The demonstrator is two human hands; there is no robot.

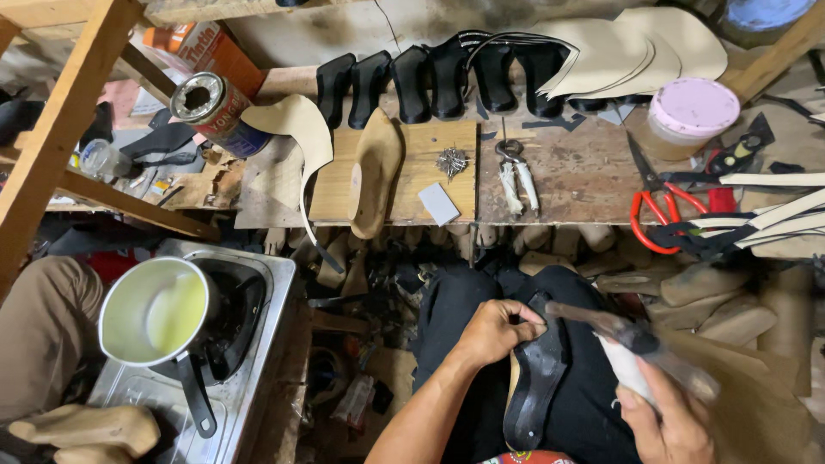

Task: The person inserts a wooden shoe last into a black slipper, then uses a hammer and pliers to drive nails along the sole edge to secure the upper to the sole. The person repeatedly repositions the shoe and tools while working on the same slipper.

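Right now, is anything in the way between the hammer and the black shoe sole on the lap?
Nothing visible. The right hand holds the blurred hammer just above the black sole, which the left hand steadies at its top edge, fingers beside the hammer's head.

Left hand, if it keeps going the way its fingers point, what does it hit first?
The left hand points right, gripping the black shoe sole on the lap. Beyond it, likely the blurred hammer in the right hand; depth is unclear.
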